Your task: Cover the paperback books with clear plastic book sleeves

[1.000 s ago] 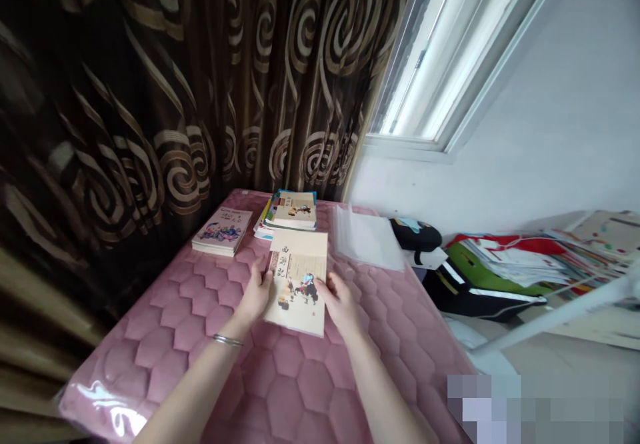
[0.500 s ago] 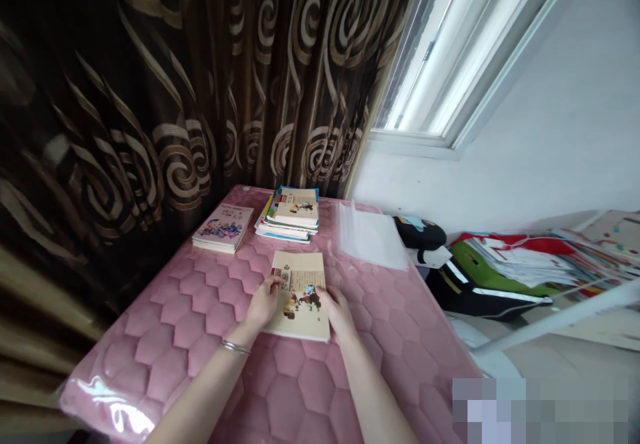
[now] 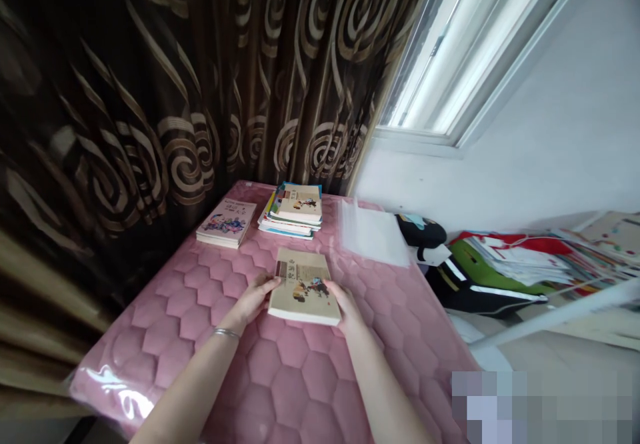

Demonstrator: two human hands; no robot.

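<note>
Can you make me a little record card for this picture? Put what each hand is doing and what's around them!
left hand: touching the left edge of the paperback book
right hand: touching the book's lower right edge
held thing: paperback book, painted cover, lying flat
nearby: stack of books, single book, clear plastic sleeve
underneath: pink quilted mat
behind: brown swirled curtain

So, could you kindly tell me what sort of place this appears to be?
Probably a bedroom at home: a quilted pink mattress pad on what seems a bed, a swirl-patterned curtain hanging beside it, and a window in the wall past it.
</note>
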